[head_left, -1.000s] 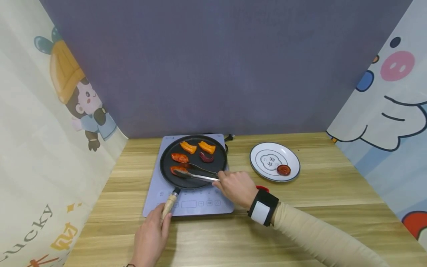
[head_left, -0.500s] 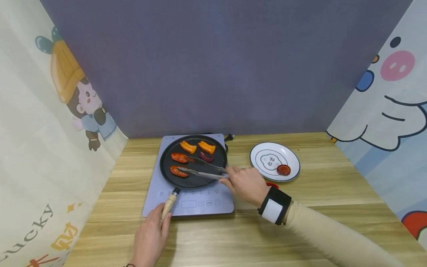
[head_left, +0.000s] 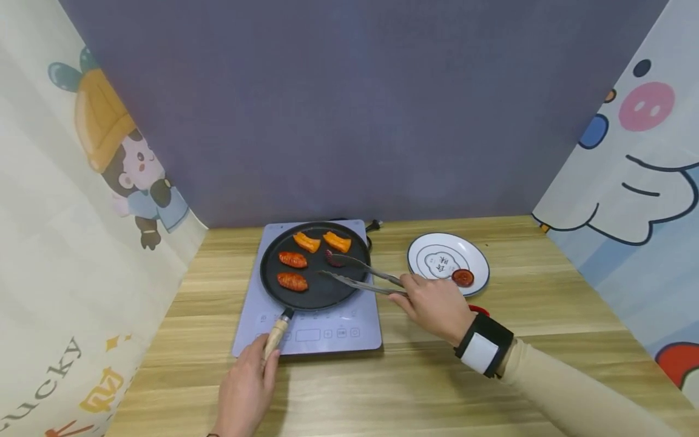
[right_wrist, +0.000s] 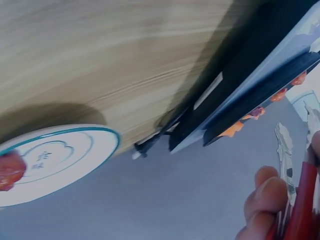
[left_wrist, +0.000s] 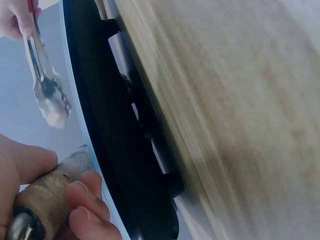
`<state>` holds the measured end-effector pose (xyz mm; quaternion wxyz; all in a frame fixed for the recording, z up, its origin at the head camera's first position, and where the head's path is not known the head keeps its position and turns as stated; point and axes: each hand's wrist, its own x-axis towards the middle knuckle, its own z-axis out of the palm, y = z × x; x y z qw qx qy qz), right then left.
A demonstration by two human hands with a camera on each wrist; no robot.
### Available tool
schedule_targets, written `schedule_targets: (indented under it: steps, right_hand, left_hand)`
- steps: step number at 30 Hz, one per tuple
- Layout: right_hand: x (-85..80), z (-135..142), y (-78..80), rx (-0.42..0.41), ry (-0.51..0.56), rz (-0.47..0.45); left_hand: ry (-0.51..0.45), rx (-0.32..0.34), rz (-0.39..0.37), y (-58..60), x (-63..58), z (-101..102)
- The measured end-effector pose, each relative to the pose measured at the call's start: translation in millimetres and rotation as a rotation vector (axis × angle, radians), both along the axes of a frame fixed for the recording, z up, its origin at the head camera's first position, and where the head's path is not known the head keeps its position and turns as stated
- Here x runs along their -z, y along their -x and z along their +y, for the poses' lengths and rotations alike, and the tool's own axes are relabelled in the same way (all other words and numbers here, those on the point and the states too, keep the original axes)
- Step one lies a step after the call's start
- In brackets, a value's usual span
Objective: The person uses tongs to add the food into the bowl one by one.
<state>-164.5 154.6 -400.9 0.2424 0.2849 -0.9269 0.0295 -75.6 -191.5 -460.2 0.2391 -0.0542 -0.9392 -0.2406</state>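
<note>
My left hand (head_left: 246, 388) grips the wooden handle (head_left: 275, 335) of a round black frying pan (head_left: 317, 300). In my right hand (head_left: 437, 308) are metal tongs (head_left: 363, 284) with red grips, their arms spread over the pan's right side. One tongs tip overlaps a curled dark purple piece (head_left: 330, 258), like an octopus tentacle; the other tip is nearer to me, over bare pan. Two scored red-brown pieces lie at the left, a back one (head_left: 293, 260) and a front one (head_left: 292, 281). Behind them sit two orange strips, left (head_left: 307, 243) and right (head_left: 337, 241).
Under the pan is a pale induction cooker (head_left: 253, 321), its cord and plug (head_left: 374, 225) behind at the right. A white plate (head_left: 422, 246) with a dark red round slice (head_left: 463, 278) stands right of it. A grey panel (head_left: 349, 109) rises behind the wooden table (head_left: 338, 394).
My right hand has drawn the tongs right, away from the red-brown pieces, to the purple piece. The food pieces stay in place, and my left hand keeps its grip on the handle.
</note>
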Motion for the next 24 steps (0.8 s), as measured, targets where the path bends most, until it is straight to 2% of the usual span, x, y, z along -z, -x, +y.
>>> schedule_targets:
  steps: [6, 24]
  right_hand:
    - [3.8, 18.9, -6.4, 0.040, 0.006, 0.022]
    - [15.1, 63.9, -29.5, 0.150, 0.047, -0.018]
  left_hand:
    - [-0.002, 0.007, 0.006, 0.1, 0.9, 0.0]
    - [0.003, 0.001, -0.009, -1.8, -1.2, 0.1]
